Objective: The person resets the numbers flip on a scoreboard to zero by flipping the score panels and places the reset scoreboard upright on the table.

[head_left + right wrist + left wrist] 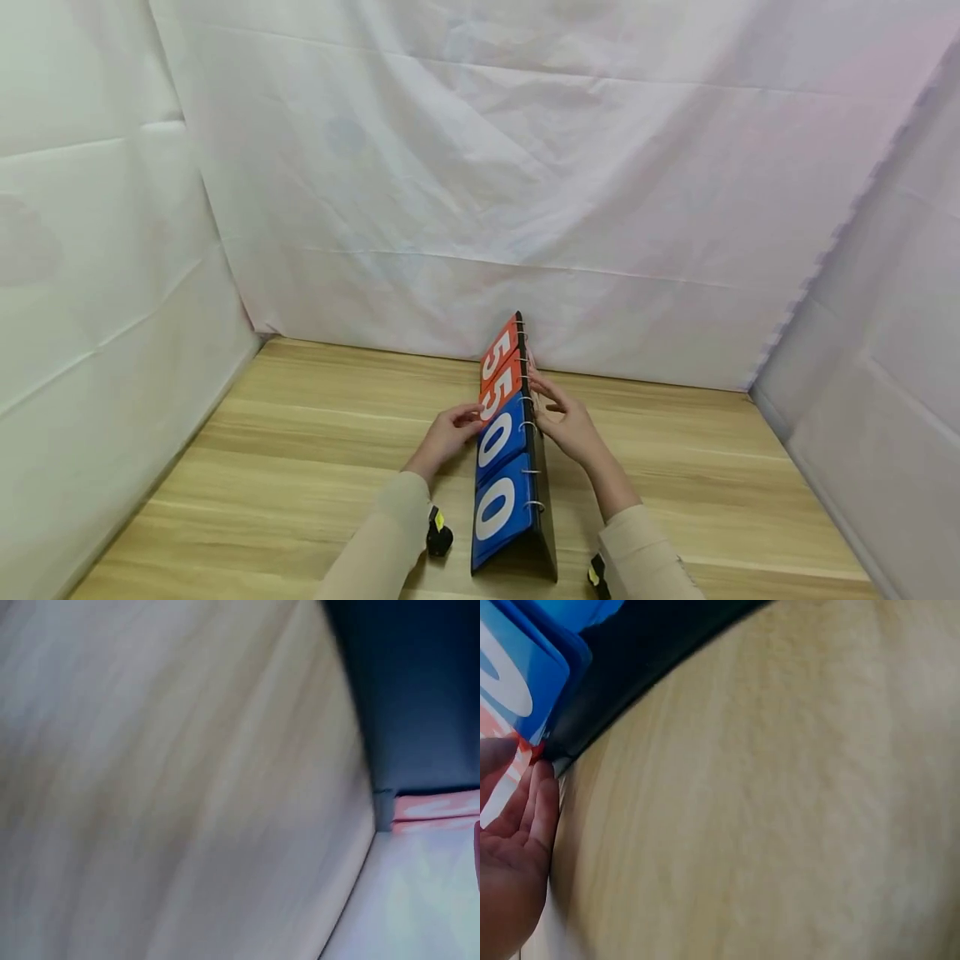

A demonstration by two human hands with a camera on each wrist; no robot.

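A flip scoreboard [504, 467] stands end-on on the wooden table [300, 433], with two red "5" cards at the far end and two blue "0" cards nearer me. My left hand [467, 414] pinches the lower edge of the nearer red card. The left wrist view shows this up close: my left hand [521, 761] has its thumb over the card and its fingers under it, beside a blue card [510, 682]. My right hand [546, 398] reaches from the other side, fingers curled at the ringed top edge. The right wrist view is blurred and shows only the dark back panel [420, 697].
White sheets [480, 167] close off the back and both sides of the table. Bare wood lies to the left and right of the scoreboard. A small black wrist device [438, 533] shows by my left sleeve.
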